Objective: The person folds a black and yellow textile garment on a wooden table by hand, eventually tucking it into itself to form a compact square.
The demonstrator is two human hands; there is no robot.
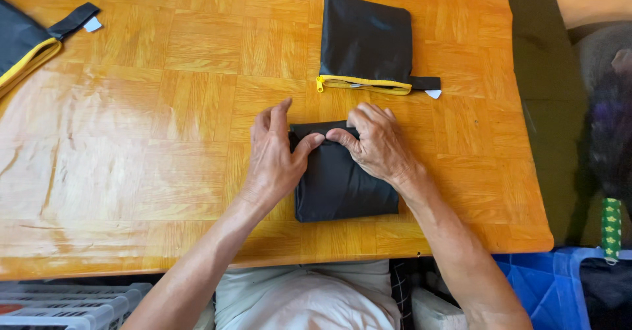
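Both hands pinch the top edge of the folded cloth (342,185), left hand (275,155) and right hand (376,144) thumb to thumb, fingers closed on the fabric. It lies on the table (164,106), already folded to a neat block. The pouch (365,40) beyond looks unzipped, probably empty; packing remains.

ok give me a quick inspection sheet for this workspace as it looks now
surface: wooden parquet table, glossy.
job's things: folded black fabric near the front edge.
clutter: black pouch with yellow zip behind it; second black and yellow pouch at far left corner.
hands: left hand and right hand both pressing the fabric's top edge, thumbs nearly meeting.
cables: nothing seen.
surroundings: white plastic crate lower left, blue bag lower right.
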